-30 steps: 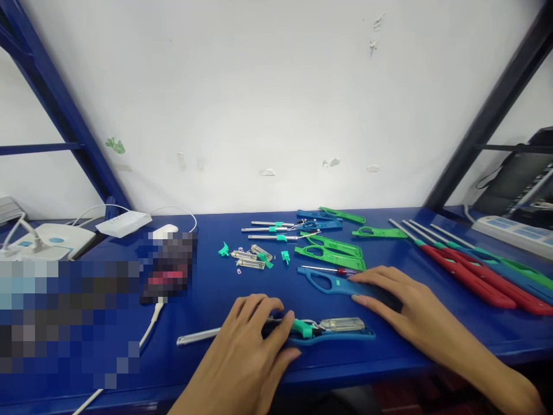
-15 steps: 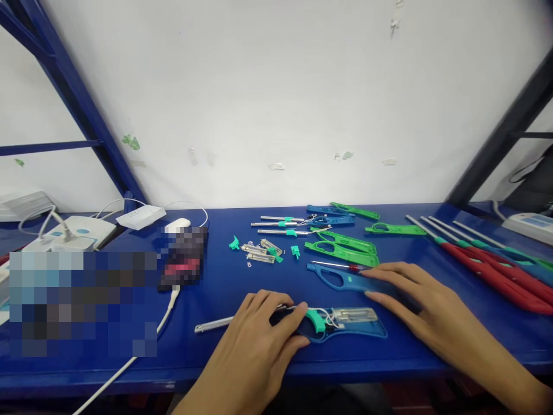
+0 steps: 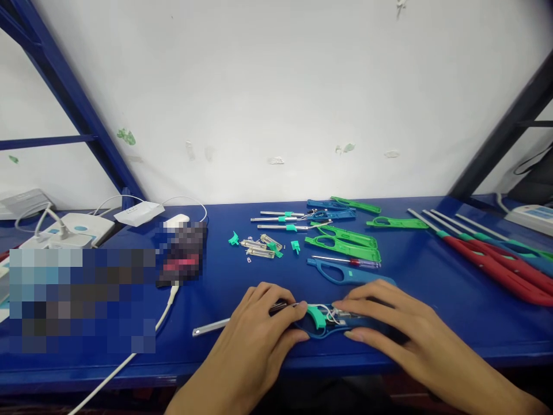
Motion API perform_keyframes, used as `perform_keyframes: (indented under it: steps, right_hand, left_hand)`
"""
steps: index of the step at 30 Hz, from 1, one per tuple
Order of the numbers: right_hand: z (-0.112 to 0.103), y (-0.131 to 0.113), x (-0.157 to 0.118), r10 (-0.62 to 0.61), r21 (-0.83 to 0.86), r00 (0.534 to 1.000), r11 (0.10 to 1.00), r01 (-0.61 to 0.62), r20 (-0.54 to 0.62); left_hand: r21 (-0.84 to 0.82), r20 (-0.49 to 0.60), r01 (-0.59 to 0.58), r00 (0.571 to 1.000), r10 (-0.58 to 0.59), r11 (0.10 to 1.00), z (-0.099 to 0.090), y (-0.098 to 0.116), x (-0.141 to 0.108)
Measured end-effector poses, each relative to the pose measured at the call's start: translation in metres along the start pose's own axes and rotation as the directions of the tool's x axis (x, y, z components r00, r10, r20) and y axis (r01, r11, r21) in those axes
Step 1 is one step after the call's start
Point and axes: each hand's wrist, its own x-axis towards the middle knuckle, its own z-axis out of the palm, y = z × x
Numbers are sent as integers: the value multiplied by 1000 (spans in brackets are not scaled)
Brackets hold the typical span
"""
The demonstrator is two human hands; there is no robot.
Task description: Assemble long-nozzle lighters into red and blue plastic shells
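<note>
Near the table's front edge lies an opened blue utility lighter [image 3: 322, 335], with its green trigger [image 3: 318, 317] and white wires exposed. My left hand [image 3: 254, 337] is closed around its front part, and the metal tube [image 3: 211, 327] sticks out to the left. At the rear end, my right hand [image 3: 400, 323] has thumb and fingers on both sides of the shell and covers most of the clear fuel tank. Just behind lie a blue half shell [image 3: 354, 273] and a screwdriver [image 3: 345, 262] with a red and clear handle.
Loose green triggers [image 3: 295, 246] and clear fuel tanks [image 3: 260, 252] lie mid-table, with metal tubes [image 3: 276, 219] behind. Green half shells [image 3: 345, 248] are at the back. Red and blue lighters [image 3: 488, 262] lie right. A phone [image 3: 184, 253] with a white cable [image 3: 151, 340] is left.
My right hand has moved left and toward me, from the blue half shell and screwdriver to the rear of the opened lighter. My left hand keeps its hold.
</note>
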Motion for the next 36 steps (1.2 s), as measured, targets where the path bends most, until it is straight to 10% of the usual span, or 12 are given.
perform_keyframes:
  steps: [21,36]
  right_hand:
    - [17,-28,8,48,17,994,999,-50,95]
    - [5,-23,7,179,110,978,976,-190,105]
  left_hand:
    - [46,-123,-40,991,45,998,5,-2,-3]
    - [-89,-3,7,1000,-7,996,-9,2,7]
